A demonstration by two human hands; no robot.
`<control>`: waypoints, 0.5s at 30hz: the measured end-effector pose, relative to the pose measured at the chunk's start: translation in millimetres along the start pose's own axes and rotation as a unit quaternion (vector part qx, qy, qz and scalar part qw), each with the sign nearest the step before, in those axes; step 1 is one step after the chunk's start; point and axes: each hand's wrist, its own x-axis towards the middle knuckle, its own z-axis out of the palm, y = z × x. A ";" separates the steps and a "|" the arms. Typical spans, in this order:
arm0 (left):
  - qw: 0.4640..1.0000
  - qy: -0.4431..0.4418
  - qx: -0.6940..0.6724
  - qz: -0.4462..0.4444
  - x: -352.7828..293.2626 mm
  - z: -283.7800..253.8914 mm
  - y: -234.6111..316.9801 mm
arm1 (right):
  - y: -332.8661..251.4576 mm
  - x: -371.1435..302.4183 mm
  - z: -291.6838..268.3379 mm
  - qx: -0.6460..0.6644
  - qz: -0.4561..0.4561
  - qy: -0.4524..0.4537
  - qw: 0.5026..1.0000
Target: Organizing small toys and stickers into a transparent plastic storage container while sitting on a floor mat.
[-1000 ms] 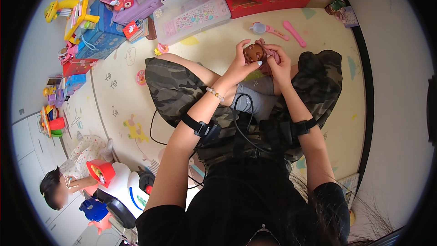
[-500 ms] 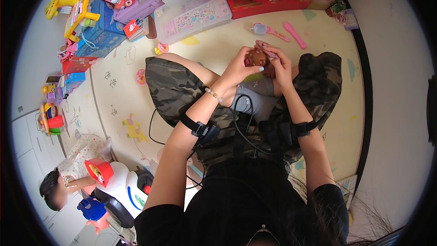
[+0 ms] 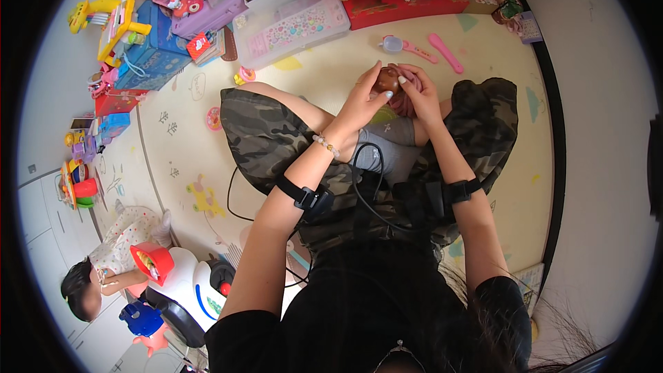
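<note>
Between my two hands, above my crossed legs, is a small rounded brown toy [image 3: 388, 79] with a shiny smooth side. Dusky pink strands or folds [image 3: 400, 102] hang from it on the right; what kind of toy it is cannot be made out. My left hand [image 3: 359, 102] is closed on its left side, thumb near its lower edge. My right hand [image 3: 424, 95] curls around its right side, with the thumb laid across the pink part. Beyond my hands on the mat lie a pink-handled toy with a clear round end [image 3: 392, 44] and a pink stick [image 3: 446, 54].
Toy boxes, books and a clear bin [image 3: 290, 30] line the far and left edges of the patterned mat [image 3: 190, 138]. A child [image 3: 128, 242] sits at lower left by a white toy [image 3: 183, 273]. A black cable [image 3: 229, 190] loops by my legs.
The toy has turned in my hands: a bumpy brown side faced up before, now a smooth one does, with more pink strands showing. My right fingers have shifted around it.
</note>
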 end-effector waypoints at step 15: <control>0.988 -0.051 -0.131 -0.058 2.6 -3.0 -6.2 | -3.2 -1.1 -1.3 0.029 -0.002 0.022 0.999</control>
